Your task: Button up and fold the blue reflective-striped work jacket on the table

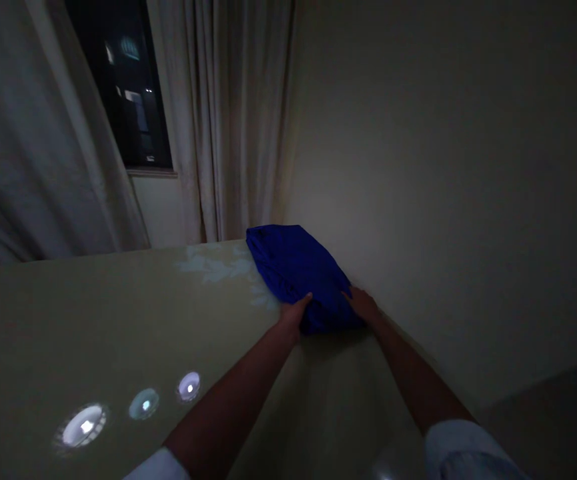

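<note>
A deep blue fabric bundle (298, 263), shaped like a cushion or folded cloth, lies at the far right end of a pale green-yellow surface (118, 320), close to the wall. My left hand (294, 312) grips its near left edge, thumb on top and the other fingers hidden beneath. At the near right edge, my right hand (361, 303) holds the same bundle; its fingertips are partly lost in dark folds. Both arms reach forward, with light sleeves at the forearms.
Long curtains (248, 120) hang beyond the surface, with a dark window (136, 93) between them. A plain wall (443, 167) bounds the right side. Three round bright-centred shapes (188, 387) show at the lower left. Pale leaf patterns (218, 267) mark the surface.
</note>
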Available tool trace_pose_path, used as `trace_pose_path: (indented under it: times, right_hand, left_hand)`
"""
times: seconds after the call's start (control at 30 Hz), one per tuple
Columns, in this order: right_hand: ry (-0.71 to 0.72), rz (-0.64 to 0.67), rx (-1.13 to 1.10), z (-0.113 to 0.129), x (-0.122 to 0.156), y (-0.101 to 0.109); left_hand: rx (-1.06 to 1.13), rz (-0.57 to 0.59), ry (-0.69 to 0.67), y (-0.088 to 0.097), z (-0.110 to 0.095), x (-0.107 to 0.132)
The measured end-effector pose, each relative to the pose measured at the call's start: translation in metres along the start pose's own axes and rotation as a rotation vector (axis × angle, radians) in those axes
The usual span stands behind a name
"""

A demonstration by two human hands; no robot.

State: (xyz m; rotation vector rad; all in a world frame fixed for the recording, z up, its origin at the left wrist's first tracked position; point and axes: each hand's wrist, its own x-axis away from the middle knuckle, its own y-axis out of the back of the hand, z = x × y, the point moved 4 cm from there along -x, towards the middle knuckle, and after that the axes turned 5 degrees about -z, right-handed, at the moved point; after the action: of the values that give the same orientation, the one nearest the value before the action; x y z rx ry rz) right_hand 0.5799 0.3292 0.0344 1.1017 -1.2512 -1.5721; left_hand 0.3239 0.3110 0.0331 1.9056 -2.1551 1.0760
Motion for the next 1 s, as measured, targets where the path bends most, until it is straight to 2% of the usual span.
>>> trace_pose_path:
  times: [0.07,0.13,0.17,0.27,0.3,0.33,0.37,0.43,0.47,0.5,0.53,0.57,0.6,0.63,0.67,0.73,0.8,0.83,0.9,0.93,1.0]
  right_hand:
    - [0.023,0.008,0.019,0.009,0.017,0.006]
    - [0.07,0.005,0.035,0.025,0.045,0.008]
    - [0.106,-0.007,0.045,0.036,0.065,0.006]
    - [0.244,-0.09,0.027,0.077,0.152,-0.011]
    - [0.292,-0.121,-0.024,0.092,0.187,-0.021]
    - [0.354,-0.15,-0.098,0.106,0.223,-0.031]
    - [0.449,-0.148,-0.174,0.12,0.256,-0.04]
    - [0.755,-0.042,-0.366,0.143,0.306,-0.049]
    - [0.828,-0.003,-0.449,0.146,0.317,-0.046]
    - [0.829,0.006,-0.512,0.145,0.315,-0.038]
    - [0.757,-0.019,-0.549,0.138,0.302,-0.027]
    - [0.619,-0.075,-0.555,0.128,0.279,-0.014]
    - [0.49,-0.135,-0.542,0.116,0.252,-0.002]
    - [0.396,-0.169,-0.522,0.106,0.223,0.008]
    - [0.342,-0.169,-0.499,0.097,0.195,0.015]
    - [0.35,-0.049,-0.459,0.089,0.15,0.016]
    - [0.425,0.11,-0.425,0.087,0.125,0.007]
    - [0.453,0.167,-0.408,0.088,0.12,0.001]
    - [0.46,0.21,-0.368,0.091,0.115,-0.01]
    - [0.45,0.203,-0.349,0.094,0.113,-0.015]
    - [0.452,0.166,-0.322,0.111,0.109,-0.022]
  left_hand:
    - [-0.081,-0.055,0.031,0.01,-0.006,0.001]
    - [-0.164,-0.07,0.06,0.036,-0.016,0.013]
    - [-0.202,-0.066,0.066,0.056,-0.024,0.023]
    - [-0.324,-0.022,0.092,0.135,-0.061,0.061]
    - [-0.383,0.024,0.109,0.166,-0.079,0.073]
    - [-0.511,0.121,0.125,0.197,-0.097,0.085]
    - [-0.622,0.154,0.116,0.229,-0.119,0.095]
    - [-0.9,0.047,0.148,0.293,-0.164,0.107]
    - [-1.035,0.006,0.069,0.316,-0.186,0.111]
    - [-1.205,-0.098,-0.024,0.333,-0.204,0.113]
    - [-1.397,-0.254,-0.142,0.344,-0.219,0.116]
    - [-1.572,-0.409,-0.293,0.345,-0.226,0.12]
    - [-1.724,-0.541,-0.442,0.337,-0.223,0.126]
    - [-1.835,-0.63,-0.589,0.323,-0.211,0.134]
    - [-1.895,-0.595,-0.709,0.304,-0.188,0.141]
    - [-1.862,-0.308,-0.794,0.262,-0.125,0.155]
    - [-1.825,0.045,-0.826,0.225,-0.06,0.171]
    - [-1.825,0.143,-0.847,0.212,-0.035,0.177]
    - [-1.833,0.209,-0.859,0.202,-0.008,0.181]
    - [-1.841,0.207,-0.864,0.204,-0.004,0.179]
    - [-1.853,0.174,-0.888,0.219,-0.013,0.171]
